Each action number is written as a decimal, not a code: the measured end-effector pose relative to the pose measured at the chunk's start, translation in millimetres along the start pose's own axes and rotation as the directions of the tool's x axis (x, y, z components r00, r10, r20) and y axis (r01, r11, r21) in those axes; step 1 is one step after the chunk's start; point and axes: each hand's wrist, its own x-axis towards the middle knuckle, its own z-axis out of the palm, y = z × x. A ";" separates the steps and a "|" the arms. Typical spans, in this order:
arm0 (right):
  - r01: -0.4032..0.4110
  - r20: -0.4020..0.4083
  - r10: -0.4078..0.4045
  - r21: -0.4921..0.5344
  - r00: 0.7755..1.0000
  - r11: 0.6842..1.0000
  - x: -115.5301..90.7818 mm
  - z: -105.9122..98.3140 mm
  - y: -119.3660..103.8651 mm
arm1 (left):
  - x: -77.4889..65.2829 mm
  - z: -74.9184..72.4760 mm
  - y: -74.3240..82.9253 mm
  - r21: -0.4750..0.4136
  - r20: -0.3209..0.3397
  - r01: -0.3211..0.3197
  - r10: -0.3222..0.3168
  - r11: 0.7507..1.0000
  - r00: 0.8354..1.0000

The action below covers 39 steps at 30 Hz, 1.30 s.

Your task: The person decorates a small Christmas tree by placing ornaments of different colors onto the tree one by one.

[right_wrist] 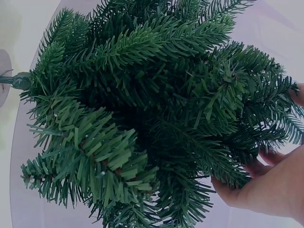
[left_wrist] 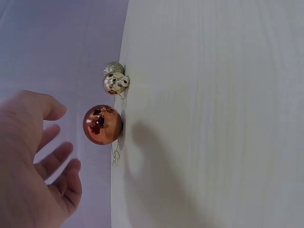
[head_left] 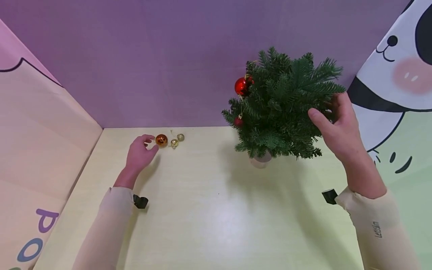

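Left grip (head_left: 141,152) has its thumb and loosely bent fingers apart, holding nothing, just beside the copper ball (head_left: 161,140); the left wrist view shows a gap between them. Right grip (head_left: 341,127) spreads its thumb away from its fingers at the side of the tree (head_left: 287,101); needles hide the fingertips, so I cannot tell whether they close round a branch.

The copper ball lies near the table's far edge, towards the far left corner. It is smooth and mirror-bright, with a thin wire hook that is clear only in the left wrist view. The tree stands near the far edge too, well to the right, dense and dark green, its branches covering most of its pale base (head_left: 260,161). A shiny red ball (head_left: 241,87) and a small dark red ball (head_left: 238,122) hang on its left side, partly behind needles.

Just right of the copper ball lie a gold ball (head_left: 174,143) and a glitter ball (head_left: 180,137), which the gold one partly hides in the left wrist view. The table's (head_left: 202,210) near edge is out of frame.
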 end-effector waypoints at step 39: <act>-0.080 0.031 0.081 -0.055 0.996 0.995 -4.1 -9.8 -1.5 | 29.0 25.9 1.0 0.214 0.035 0.284 -0.298 0.935 0.954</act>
